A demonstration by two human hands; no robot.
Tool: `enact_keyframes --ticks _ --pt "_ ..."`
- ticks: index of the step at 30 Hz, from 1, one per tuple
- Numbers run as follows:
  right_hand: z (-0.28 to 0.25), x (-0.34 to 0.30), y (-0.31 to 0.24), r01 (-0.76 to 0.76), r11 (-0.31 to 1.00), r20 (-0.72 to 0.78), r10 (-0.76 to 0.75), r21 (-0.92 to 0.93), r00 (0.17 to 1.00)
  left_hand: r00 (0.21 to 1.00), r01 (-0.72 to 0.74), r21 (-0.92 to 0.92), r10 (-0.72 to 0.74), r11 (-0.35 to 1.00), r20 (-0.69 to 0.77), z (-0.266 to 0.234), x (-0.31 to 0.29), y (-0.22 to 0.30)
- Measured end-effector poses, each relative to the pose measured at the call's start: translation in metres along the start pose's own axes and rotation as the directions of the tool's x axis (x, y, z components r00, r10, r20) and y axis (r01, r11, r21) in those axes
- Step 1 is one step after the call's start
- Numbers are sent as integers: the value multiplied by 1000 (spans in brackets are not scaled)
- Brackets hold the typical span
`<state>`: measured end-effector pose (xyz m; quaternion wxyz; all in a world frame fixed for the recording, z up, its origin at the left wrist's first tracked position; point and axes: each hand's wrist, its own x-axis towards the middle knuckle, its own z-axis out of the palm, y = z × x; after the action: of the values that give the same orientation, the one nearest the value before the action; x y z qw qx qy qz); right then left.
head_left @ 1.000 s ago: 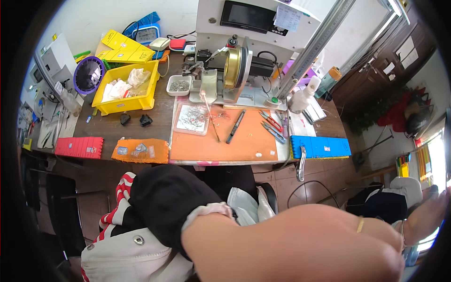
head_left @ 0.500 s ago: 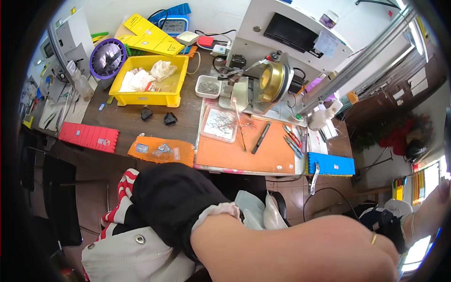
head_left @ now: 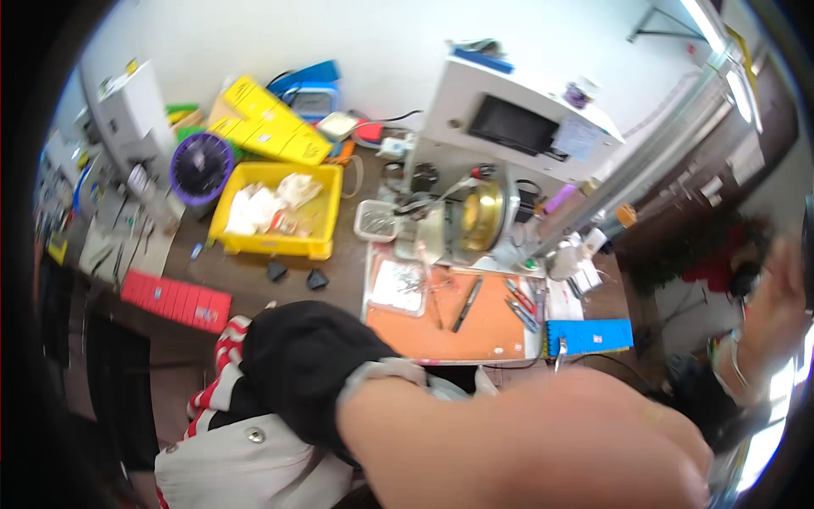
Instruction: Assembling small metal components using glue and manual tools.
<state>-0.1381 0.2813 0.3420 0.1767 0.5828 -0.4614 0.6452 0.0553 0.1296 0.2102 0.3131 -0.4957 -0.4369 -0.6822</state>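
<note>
My left hand (head_left: 627,441) is very close and blurred across the lower right, its arm coming out of a black sleeve (head_left: 309,373) with a light cuff. Its fingers are hidden past the lower edge, so what it holds, if anything, does not show. Raised at the right rim is my right hand (head_left: 770,293), smeared by motion, with a bracelet at the wrist. Whether it holds anything cannot be made out. Both hands are away from the worktable, nearest to the right side of the view. A blue strip (head_left: 589,337) on the table edge lies beyond the left hand.
On the table, an orange mat (head_left: 407,335) carries a clear tray (head_left: 398,288) of small bits, a black pen-like tool (head_left: 467,304) and pliers (head_left: 521,312). Behind stands a machine with a brass-coloured wheel (head_left: 482,216). A yellow bin (head_left: 326,204) holds white cloths; a red strip (head_left: 178,299) lies left.
My view has tilted up, so the table sits lower in the picture. My right hand has risen along the right rim. The left arm stays across the front, its hand now blurred.
</note>
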Motion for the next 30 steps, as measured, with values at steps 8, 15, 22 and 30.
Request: enact_keyframes --ticks 8,15,22,30 --pt "100 -37 61 -305 952 449 285 -28 847 759 404 52 -303 913 -576 -64 -5 -36" --pt "54 23 112 -230 962 -20 235 146 972 590 752 172 -534 636 -606 -95 -53 -23" --pt "-20 118 188 -153 986 -397 169 72 902 442 854 61 -657 517 -611 -124 -88 -45" --pt "-13 184 234 -151 987 -485 158 54 860 297 884 -76 -680 461 -670 -138 -112 -55"
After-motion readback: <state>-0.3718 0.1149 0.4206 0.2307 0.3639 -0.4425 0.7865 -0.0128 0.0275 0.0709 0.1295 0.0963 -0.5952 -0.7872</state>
